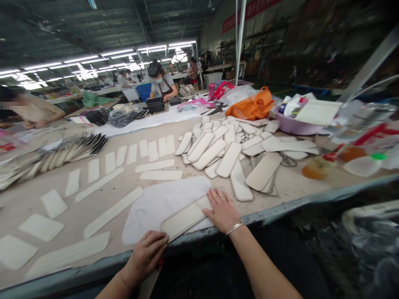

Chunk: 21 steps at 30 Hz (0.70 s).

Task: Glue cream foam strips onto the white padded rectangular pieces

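Note:
A long off-white panel with rounded ends and a darker edge (pixel 186 216) lies on a white cloth (pixel 162 199) near the table's front edge. My left hand (pixel 147 254) has its fingers closed on the panel's left end, at the edge. Flat on its right end rests my right hand (pixel 223 211), fingers stretched out, with a bracelet at the wrist. Just beyond that hand is a heap of similar edged panels (pixel 229 160). Below my left hand, a pale strip partly shows beneath the table edge.
Separate pale pieces (pixel 114 211) are spread over the left of the table (pixel 124 224). Stacked pieces (pixel 56 160) stand farther left. An orange bag (pixel 252 106), a purple basin (pixel 296 124) and a bottle of amber liquid (pixel 319 166) are right. A masked co-worker (pixel 160 85) works opposite.

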### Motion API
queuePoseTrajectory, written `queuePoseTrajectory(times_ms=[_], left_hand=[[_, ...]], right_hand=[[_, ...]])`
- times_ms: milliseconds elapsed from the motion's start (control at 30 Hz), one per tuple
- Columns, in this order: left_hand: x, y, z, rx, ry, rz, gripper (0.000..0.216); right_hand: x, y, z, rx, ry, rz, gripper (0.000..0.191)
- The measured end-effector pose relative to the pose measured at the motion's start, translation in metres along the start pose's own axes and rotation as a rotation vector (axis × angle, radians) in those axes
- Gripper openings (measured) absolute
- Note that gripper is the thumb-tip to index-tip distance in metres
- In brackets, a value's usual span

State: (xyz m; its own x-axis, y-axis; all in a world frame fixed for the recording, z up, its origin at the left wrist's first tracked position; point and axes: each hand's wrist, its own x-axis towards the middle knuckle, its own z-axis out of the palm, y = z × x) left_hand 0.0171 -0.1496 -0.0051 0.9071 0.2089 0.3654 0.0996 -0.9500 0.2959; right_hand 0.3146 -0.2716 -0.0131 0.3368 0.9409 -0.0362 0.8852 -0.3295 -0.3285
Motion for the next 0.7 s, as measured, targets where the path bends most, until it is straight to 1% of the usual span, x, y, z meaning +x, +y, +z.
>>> queuePoseTrajectory(times_ms=[100, 167, 233, 267, 300, 333, 433, 500, 533, 600, 667, 700], left_hand=[[-0.012, 0.005, -0.006, -0.011, 0.02, -0.037, 0.041], [-0.015, 0.008, -0.01, -0.024, 0.075, -0.101, 0.045], [-0.01, 0.013, -0.012, 0.009, 0.123, -0.144, 0.048], [-0.004, 0.016, -0.011, 0.046, 0.122, -0.15, 0.049], [0.004, 0.018, -0.009, 0.089, 0.096, -0.148, 0.05], [0.013, 0.021, -0.005, 0.134, 0.043, -0.147, 0.053], [0.037, 0.028, 0.01, 0.248, -0.19, -0.15, 0.067], [0.044, 0.032, 0.019, 0.304, -0.309, -0.149, 0.074], [0.045, 0.034, 0.023, 0.327, -0.335, -0.146, 0.076], [0.042, 0.033, 0.027, 0.365, -0.341, -0.12, 0.077], [0.037, 0.024, 0.03, 0.398, -0.292, -0.063, 0.075], [0.036, 0.017, 0.032, 0.412, -0.246, -0.029, 0.072]], right_hand=[[0.0, -0.002, 0.008, -0.04, 0.008, 0.017, 0.072], [0.001, -0.002, 0.012, -0.052, 0.015, 0.011, 0.072], [0.0, -0.002, 0.014, -0.058, 0.027, -0.001, 0.073], [0.0, -0.002, 0.014, -0.06, 0.033, -0.007, 0.073], [0.0, -0.001, 0.014, -0.062, 0.038, -0.01, 0.074], [0.0, -0.001, 0.014, -0.063, 0.041, -0.011, 0.074], [0.0, -0.001, 0.013, -0.059, 0.034, -0.006, 0.074], [0.0, -0.001, 0.011, -0.041, 0.026, -0.001, 0.074], [0.0, -0.001, 0.01, -0.026, 0.025, 0.003, 0.075], [-0.002, -0.002, 0.007, 0.016, 0.023, 0.006, 0.076], [-0.003, -0.003, 0.005, 0.07, 0.029, 0.006, 0.077], [-0.004, -0.003, 0.004, 0.098, 0.04, 0.011, 0.078]])
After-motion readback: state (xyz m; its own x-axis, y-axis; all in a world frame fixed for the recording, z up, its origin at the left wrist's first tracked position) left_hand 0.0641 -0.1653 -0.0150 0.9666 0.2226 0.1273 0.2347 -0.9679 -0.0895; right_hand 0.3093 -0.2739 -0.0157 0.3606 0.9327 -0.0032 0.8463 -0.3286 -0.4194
